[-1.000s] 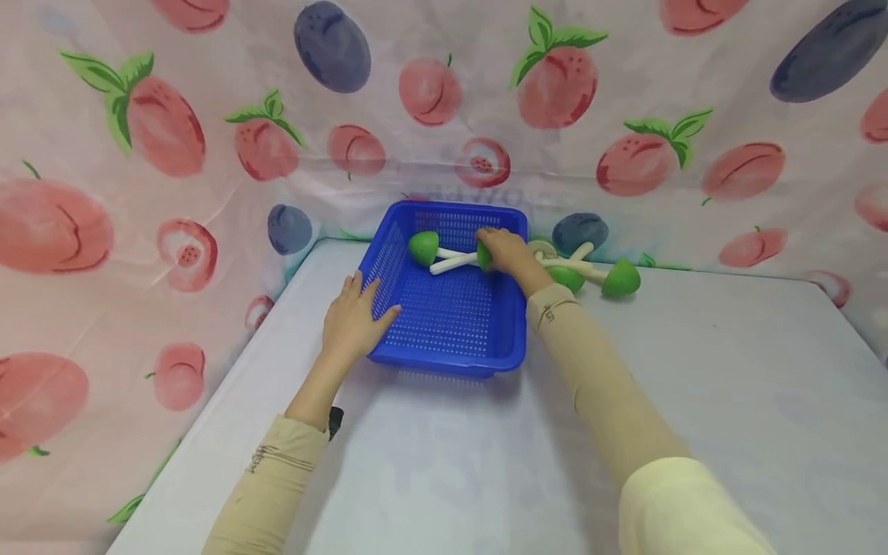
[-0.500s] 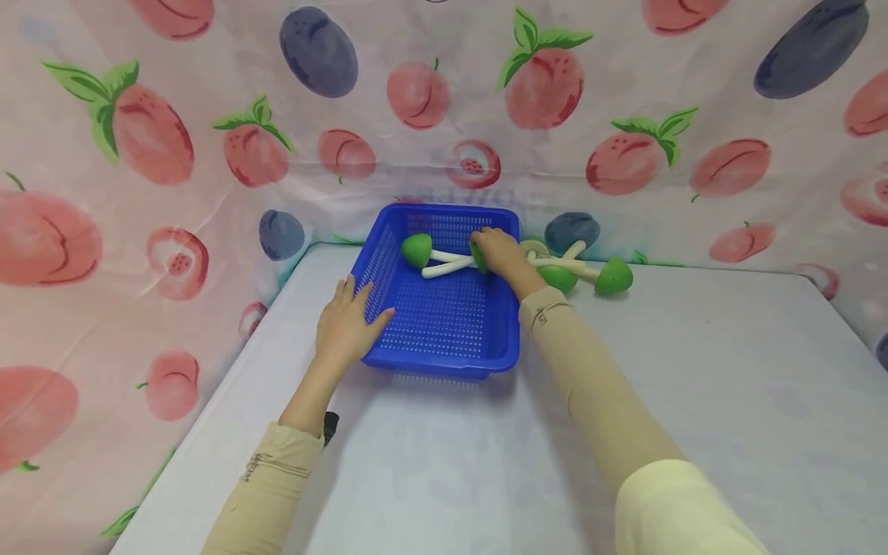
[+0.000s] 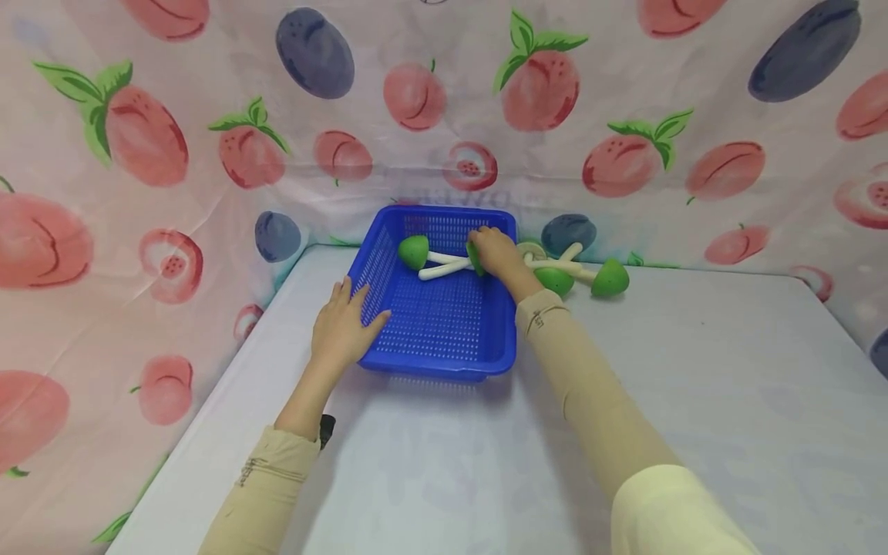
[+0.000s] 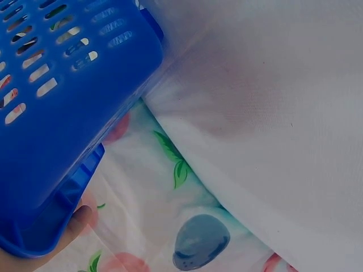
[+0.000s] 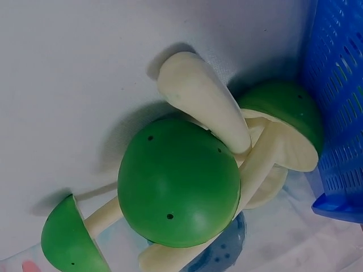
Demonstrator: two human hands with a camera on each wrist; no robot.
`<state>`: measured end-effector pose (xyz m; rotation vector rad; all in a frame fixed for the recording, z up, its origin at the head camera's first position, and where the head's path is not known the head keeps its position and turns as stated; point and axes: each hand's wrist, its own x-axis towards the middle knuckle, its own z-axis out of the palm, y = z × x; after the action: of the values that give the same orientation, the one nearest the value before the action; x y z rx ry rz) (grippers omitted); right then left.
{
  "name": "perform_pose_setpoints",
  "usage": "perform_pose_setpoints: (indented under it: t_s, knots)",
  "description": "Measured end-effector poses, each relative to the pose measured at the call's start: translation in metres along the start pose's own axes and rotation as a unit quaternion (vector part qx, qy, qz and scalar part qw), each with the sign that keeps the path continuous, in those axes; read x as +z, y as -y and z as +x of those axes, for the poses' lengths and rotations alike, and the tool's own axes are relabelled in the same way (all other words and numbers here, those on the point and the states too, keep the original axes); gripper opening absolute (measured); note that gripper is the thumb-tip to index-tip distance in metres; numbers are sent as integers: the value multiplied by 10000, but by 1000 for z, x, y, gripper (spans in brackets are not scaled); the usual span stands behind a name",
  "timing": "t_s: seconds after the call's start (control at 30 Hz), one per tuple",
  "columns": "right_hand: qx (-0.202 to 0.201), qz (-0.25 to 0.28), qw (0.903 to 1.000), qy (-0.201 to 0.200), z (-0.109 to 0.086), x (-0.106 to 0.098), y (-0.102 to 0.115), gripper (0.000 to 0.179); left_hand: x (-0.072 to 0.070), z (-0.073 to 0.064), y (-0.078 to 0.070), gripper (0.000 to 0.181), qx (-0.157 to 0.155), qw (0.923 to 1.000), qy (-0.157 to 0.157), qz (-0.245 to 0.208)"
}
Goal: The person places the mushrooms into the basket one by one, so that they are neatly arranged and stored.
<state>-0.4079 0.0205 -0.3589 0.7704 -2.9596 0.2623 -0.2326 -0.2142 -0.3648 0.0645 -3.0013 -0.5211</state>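
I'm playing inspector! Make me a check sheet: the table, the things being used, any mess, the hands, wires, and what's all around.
Surface: white table, under the blue basket.
Job's things: one green-capped mushroom lies in the basket, next to the held mushroom; more mushrooms lie heaped on the table, to the basket's right.
Clutter: nothing seen.
Left hand: at the basket's left side, fingers spread.
Right hand: inside the basket, gripping the held mushroom by its cap.
Cables: nothing seen.
Surroundings: fruit-print cloth behind and to the left.
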Motion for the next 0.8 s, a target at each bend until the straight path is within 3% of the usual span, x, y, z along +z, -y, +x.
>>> perform_pose_setpoints:
  t_s: [0.33, 0.47, 0.63, 0.8]
  knots:
    - [-110, -3, 9968, -792, 1, 4, -2, 19, 2, 1, 0, 71, -4, 10000, 20, 61]
    - [116, -88, 9944, -1051, 3, 5, -2, 21, 2, 1, 0, 71, -9, 10000, -5, 52]
    - [462, 171, 9842, -1703, 0, 7, -1, 18, 0, 0, 1, 70, 7, 10000, -6, 39]
    - [65, 598, 9680, -2437, -10, 4, -6, 23, 2, 2, -1, 70, -24, 10000, 29, 30]
